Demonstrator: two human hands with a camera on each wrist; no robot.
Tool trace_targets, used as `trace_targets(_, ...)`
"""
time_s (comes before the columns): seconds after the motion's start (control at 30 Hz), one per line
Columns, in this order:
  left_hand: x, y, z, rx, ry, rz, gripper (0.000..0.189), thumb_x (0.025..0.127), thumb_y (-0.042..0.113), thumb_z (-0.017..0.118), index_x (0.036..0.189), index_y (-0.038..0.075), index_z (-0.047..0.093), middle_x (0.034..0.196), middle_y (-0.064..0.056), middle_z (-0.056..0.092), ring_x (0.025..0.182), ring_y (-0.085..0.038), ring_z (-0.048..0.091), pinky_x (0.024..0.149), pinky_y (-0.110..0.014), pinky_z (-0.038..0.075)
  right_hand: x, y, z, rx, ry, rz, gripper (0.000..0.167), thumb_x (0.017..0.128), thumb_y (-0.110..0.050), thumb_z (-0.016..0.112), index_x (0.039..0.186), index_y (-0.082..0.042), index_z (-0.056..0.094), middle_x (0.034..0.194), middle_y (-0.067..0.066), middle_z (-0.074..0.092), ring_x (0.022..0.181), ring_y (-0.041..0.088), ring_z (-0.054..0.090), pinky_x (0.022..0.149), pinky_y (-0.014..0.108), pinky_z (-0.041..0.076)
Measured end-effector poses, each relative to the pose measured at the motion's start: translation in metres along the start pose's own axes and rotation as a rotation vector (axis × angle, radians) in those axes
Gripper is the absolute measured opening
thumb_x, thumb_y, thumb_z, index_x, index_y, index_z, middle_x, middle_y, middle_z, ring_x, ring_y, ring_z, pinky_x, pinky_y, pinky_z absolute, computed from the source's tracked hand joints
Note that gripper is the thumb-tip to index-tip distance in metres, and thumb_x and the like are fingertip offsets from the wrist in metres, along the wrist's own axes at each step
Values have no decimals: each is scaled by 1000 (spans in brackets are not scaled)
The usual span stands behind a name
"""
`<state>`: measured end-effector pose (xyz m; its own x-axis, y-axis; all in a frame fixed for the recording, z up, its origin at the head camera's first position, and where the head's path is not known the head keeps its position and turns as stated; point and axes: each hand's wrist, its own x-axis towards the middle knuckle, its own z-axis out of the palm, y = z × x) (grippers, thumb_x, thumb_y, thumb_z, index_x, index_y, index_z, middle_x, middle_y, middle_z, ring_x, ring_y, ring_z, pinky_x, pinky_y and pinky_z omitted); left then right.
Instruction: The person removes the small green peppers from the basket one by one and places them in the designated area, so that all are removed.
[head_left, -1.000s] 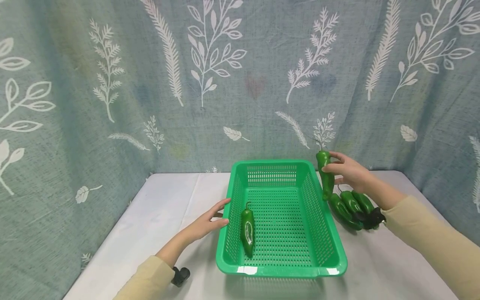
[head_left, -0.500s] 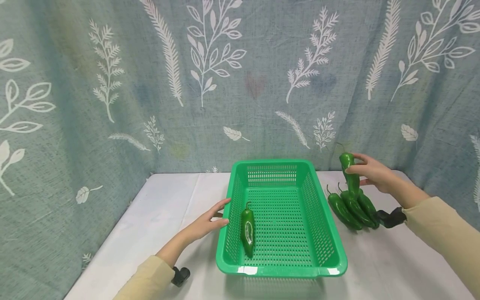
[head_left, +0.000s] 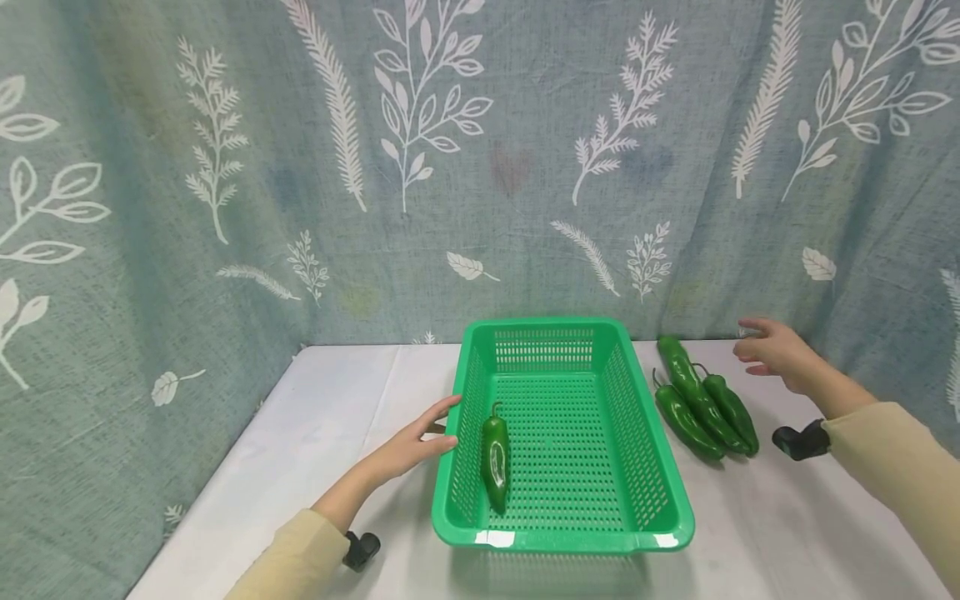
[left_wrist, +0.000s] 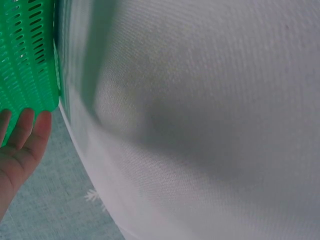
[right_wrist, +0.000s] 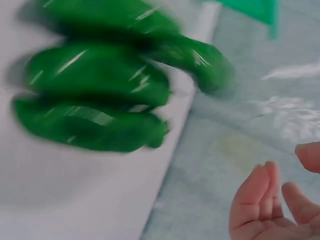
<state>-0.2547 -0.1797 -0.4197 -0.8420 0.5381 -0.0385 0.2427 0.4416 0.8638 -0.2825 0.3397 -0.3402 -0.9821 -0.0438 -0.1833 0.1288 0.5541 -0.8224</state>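
Note:
In the head view a green pepper [head_left: 495, 462] lies lengthwise on the left of the floor of a green plastic basket [head_left: 562, 546]. My left hand [head_left: 411, 446] is at the basket's left rim, its fingers extended against the outer side, as the left wrist view shows at the wall [left_wrist: 30, 65]. Right of the basket, several green peppers lie bunched together, one long pepper [head_left: 678, 362] resting across the others. My right hand [head_left: 776, 354] is raised to the right of this bunch, fingers loosely bent, holding nothing. The right wrist view shows the peppers [right_wrist: 100, 75] blurred, apart from the fingers.
A white cloth [head_left: 360, 400] covers the table. Behind it hangs a blue-grey curtain [head_left: 525, 250] with white leaf prints, which also closes in both sides. Black wrist cameras sit at the left wrist [head_left: 362, 552] and right wrist [head_left: 802, 442].
My right hand has carried a pepper rightward from beside the basket, let it go on top of the bunch, and moved off to the right. The left hand has stayed put.

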Motion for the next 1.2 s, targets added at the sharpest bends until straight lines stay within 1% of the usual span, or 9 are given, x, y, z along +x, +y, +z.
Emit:
trace_targets(0.03,0,0,0,2,1,1,66,92,30,53,147,20,18,145,-20,26,125,-38,38,95,-54,38,0,3,1,-26,7,6,70,92,-16,42,142,9,-1,136,40,21,118,49,37,91,44,45)
trace_targets(0.07,0,0,-1,6,1,2,66,92,30,53,147,20,18,145,-20,26,124,-39,38,95,-54,38,1,6,3,-47,10,14,69,92,-15,41,142,11,1,135,41,22,121,51,33,92,48,43)
trace_targets(0.1,-1,0,-1,8,1,2,66,92,31,52,147,20,18,145,-21,26,124,-39,38,95,-54,38,1,9,4,-61,15,21,69,91,-15,42,141,12,2,135,41,23,121,51,33,94,51,41)
trace_targets(0.2,0,0,-1,8,-5,3,66,92,31,52,147,19,18,146,-21,25,125,-39,37,95,-55,38,3,17,8,-56,22,36,69,92,-18,43,141,13,6,135,40,25,121,51,34,94,50,41)
trace_targets(0.3,0,-1,-1,13,-5,4,65,92,31,52,147,20,19,146,-21,25,125,-39,38,95,-54,38,5,18,11,-50,28,51,69,93,-21,44,141,13,7,136,39,24,122,50,33,94,49,42)
trace_targets(0.53,0,-1,-1,13,-1,4,65,92,30,52,147,20,19,146,-20,25,125,-38,38,95,-54,38,10,15,18,-46,38,56,70,93,-24,47,141,12,12,136,37,26,121,49,35,93,48,42)
trace_targets(0.87,1,-2,0,20,0,0,65,92,31,52,147,21,18,146,-20,25,125,-38,38,96,-56,36,17,13,26,-29,4,42,71,93,-25,47,141,12,10,138,37,23,124,49,32,95,49,40)
trace_targets(1.03,1,-2,0,14,-1,1,65,92,30,52,147,21,18,146,-20,24,125,-38,37,96,-55,36,26,13,34,-13,-2,43,70,93,-23,47,142,11,8,139,37,20,124,49,31,94,48,41)
trace_targets(1.2,1,-2,0,17,-4,0,66,92,33,52,147,22,18,146,-19,25,125,-37,37,95,-54,37,40,15,45,-28,34,41,71,92,-22,48,142,11,10,137,38,23,120,48,36,93,49,42)
